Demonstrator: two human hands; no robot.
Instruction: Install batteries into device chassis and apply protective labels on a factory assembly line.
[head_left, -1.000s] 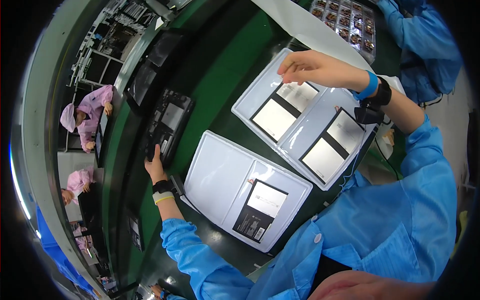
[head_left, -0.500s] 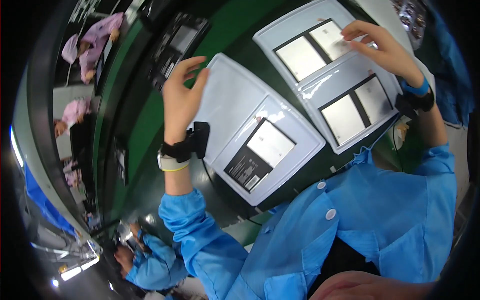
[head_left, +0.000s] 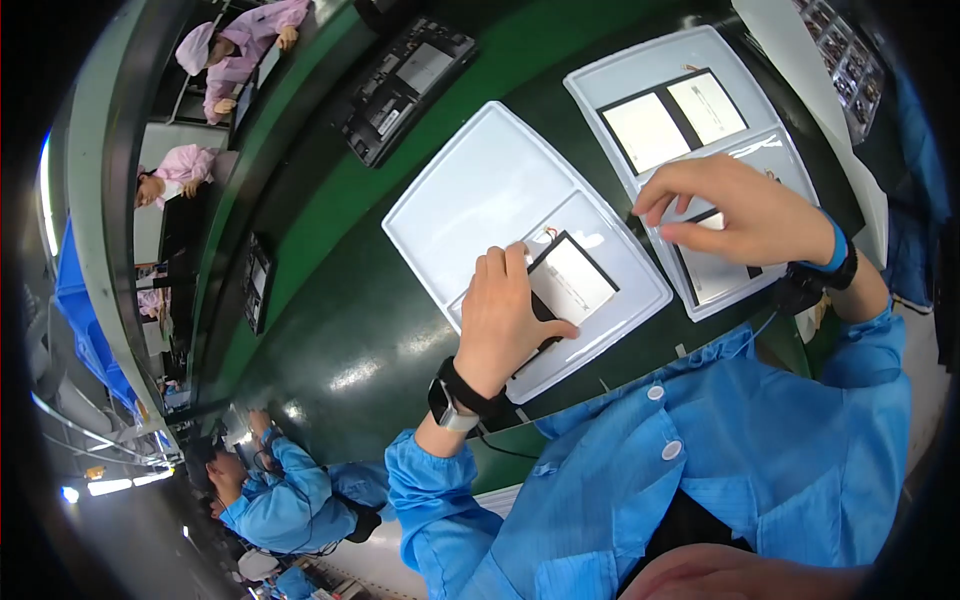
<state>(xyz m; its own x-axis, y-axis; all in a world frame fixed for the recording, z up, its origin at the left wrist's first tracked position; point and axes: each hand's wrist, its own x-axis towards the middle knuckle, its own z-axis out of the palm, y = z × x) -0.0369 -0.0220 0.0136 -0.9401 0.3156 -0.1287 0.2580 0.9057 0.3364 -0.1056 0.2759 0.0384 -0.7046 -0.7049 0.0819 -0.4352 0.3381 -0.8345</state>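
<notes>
Two bare hands are at work in the head view, the only one I have from my distant seat; the left hand [head_left: 500, 315] curls over the flat battery [head_left: 575, 275] in the near tray [head_left: 490, 175], fingers along one long edge and thumb by the other; I can't tell whether it is really pinching. That battery lies in the compartment nearer the body, its small lead [head_left: 551, 232] sticking out at the far end; the right hand [head_left: 650, 218] is loosely bent with a gap between thumb and fingers, nothing visible in it, above the second tray [head_left: 650, 75]; one battery [head_left: 705, 105] shows beyond it, another [head_left: 715, 275] is partly hidden beneath.

My first worry is the lead; if the battery is dragged sideways, the wires could snag on the divider and strain. Lifting by one edge could flex the thin pack, and its smooth face could slip from the thumb; the lower right fingers might knock the covered battery askew, since I can't judge their height. I also distrust the cable [head_left: 505, 450] below the left wrist; should it catch on the desk [head_left: 350, 290] edge, it could jerk that hand.
</notes>
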